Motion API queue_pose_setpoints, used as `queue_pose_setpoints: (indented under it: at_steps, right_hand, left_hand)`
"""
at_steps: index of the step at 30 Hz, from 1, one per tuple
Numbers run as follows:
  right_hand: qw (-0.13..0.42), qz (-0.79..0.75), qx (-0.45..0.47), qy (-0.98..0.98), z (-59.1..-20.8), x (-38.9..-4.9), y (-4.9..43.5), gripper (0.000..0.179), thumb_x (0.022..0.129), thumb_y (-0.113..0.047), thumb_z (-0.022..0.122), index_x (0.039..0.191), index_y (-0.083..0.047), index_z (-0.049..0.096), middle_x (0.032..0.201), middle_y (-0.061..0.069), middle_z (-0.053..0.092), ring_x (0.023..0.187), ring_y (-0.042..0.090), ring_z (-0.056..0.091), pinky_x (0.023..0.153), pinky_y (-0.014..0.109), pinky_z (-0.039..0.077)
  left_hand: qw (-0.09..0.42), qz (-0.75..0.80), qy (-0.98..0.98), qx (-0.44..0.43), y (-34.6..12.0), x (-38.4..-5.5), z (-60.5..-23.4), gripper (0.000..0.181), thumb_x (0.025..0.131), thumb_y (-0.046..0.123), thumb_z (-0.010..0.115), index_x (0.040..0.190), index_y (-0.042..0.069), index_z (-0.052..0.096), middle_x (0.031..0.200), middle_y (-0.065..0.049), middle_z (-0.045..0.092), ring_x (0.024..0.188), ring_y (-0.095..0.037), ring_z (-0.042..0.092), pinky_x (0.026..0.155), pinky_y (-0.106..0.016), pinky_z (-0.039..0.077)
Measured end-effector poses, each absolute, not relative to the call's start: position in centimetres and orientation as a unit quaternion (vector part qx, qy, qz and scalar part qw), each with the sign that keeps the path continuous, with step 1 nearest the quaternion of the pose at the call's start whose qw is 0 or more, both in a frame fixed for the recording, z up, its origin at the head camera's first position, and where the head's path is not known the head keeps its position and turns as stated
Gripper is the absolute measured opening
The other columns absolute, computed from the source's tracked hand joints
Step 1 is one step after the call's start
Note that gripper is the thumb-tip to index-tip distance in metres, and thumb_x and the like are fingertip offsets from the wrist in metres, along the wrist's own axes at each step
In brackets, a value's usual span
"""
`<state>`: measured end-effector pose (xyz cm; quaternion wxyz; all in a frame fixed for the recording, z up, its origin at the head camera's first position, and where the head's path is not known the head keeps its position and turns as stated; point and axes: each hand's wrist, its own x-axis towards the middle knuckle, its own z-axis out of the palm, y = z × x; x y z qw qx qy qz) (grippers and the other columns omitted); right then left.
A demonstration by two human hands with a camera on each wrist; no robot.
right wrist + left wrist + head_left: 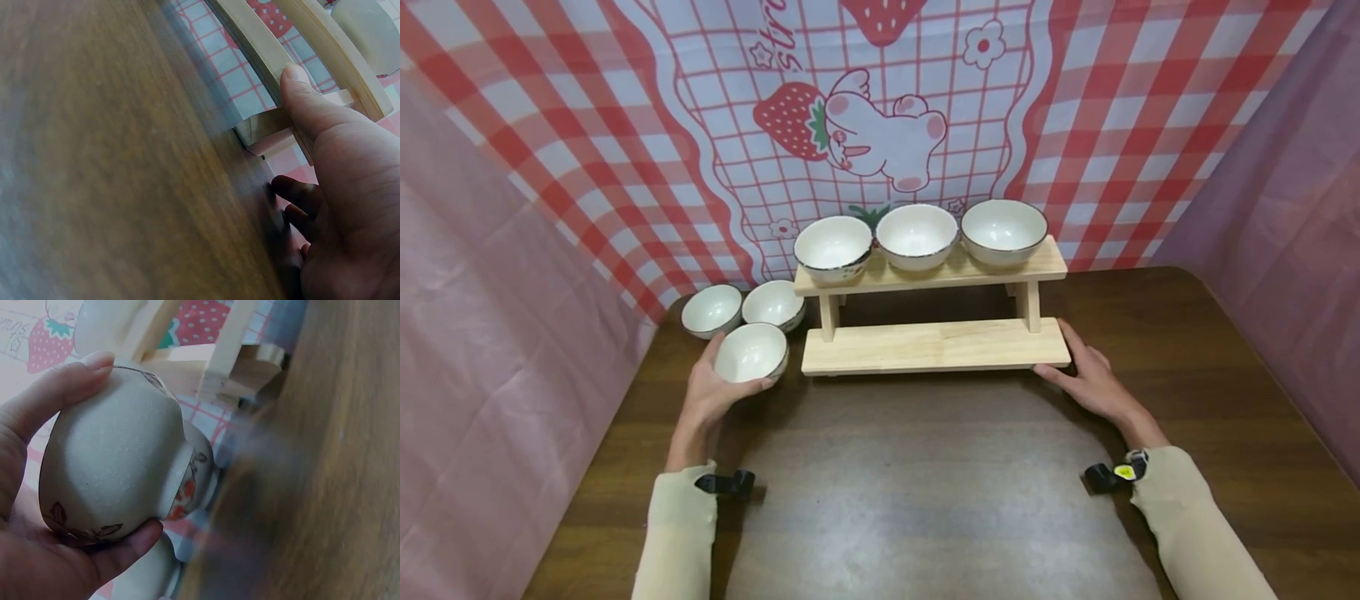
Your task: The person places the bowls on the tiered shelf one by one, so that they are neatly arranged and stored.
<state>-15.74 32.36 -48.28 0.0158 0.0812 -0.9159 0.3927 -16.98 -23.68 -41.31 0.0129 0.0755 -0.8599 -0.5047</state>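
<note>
My left hand (709,392) grips a small white bowl (751,352) at the left, thumb on its near side and fingers round the far side. In the left wrist view, the bowl (112,456) shows a speckled outside with a leaf pattern near its rim. Two similar bowls, one at the far left (711,310) and one beside it (775,303), stand just behind. My right hand (1093,379) holds the right end of a two-tier wooden stand (936,346). Its thumb (297,78) presses the lower board's front edge; the other fingers are partly hidden.
Three bowls stand in a row on the upper board: left (833,246), middle (917,235) and right (1003,231). A red-and-white strawberry cloth (880,108) hangs behind the brown wooden table (925,483). Pink cloth (490,333) hangs at the left side.
</note>
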Motion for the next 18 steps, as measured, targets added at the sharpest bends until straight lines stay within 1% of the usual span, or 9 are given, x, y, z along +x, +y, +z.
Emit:
queue_pose_setpoints:
  at_steps: [5, 11, 18]
  right_hand:
    - [0.017, 0.396, 0.083, -0.914, -48.2, -15.7, 32.2, 0.092, 0.095, -0.034, 0.067, 0.161, -0.006, 0.010, 0.159, 0.033, 0.027, 0.136, 0.056, 0.032, 0.109, 0.072, 0.018]
    - [0.017, 0.398, 0.081, -0.914, -48.1, -15.6, 32.2, 0.092, 0.094, -0.033, 0.068, 0.161, -0.006, 0.011, 0.159, 0.032, 0.028, 0.136, 0.055, 0.033, 0.109, 0.071, 0.019]
    - [0.010, 0.401, 0.082, -0.912, -48.2, -15.6, 32.2, 0.092, 0.095, -0.034, 0.066, 0.161, -0.007, 0.009, 0.160, 0.032, 0.026, 0.137, 0.055, 0.031, 0.109, 0.072, 0.016]
  left_hand:
    - [0.022, -0.499, -0.864, 0.061, -23.1, -16.7, -40.7, 0.109, 0.066, 0.010, 0.089, 0.157, 0.006, 0.029, 0.153, -0.024, 0.042, 0.131, -0.037, 0.044, 0.113, -0.048, 0.035]
    - [0.007, -0.500, -0.865, 0.047, -21.7, -16.2, -39.4, 0.112, 0.065, 0.011, 0.090, 0.158, 0.006, 0.027, 0.157, -0.023, 0.037, 0.135, -0.036, 0.041, 0.116, -0.048, 0.032]
    - [-0.006, -0.481, -0.876, 0.027, -20.0, -16.1, -38.5, 0.113, 0.064, 0.015, 0.091, 0.158, 0.008, 0.027, 0.156, -0.024, 0.038, 0.135, -0.036, 0.042, 0.114, -0.050, 0.034]
